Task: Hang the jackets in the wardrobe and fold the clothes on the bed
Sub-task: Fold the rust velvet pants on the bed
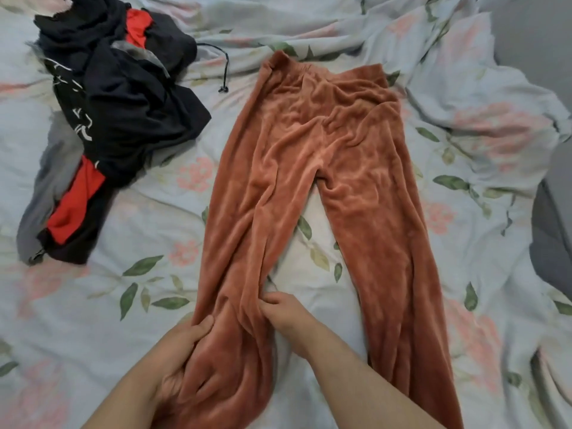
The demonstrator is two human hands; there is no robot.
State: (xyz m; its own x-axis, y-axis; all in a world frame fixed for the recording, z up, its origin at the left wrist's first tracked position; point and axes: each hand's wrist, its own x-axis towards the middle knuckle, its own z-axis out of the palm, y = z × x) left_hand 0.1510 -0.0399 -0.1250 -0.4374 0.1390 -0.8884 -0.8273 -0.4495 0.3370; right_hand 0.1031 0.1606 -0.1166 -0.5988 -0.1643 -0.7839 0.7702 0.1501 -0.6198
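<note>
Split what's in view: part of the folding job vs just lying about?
Job: rust trousers, gripped at one leg by left hand and right hand; dark clothes pile, unfolded.
Lying about: floral bedsheet; grey object at right edge, unclear what.

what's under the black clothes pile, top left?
Beneath the black clothes pile, grey fabric and red fabric stick out, lying on the floral sheet. Anything further under is covered.
</note>
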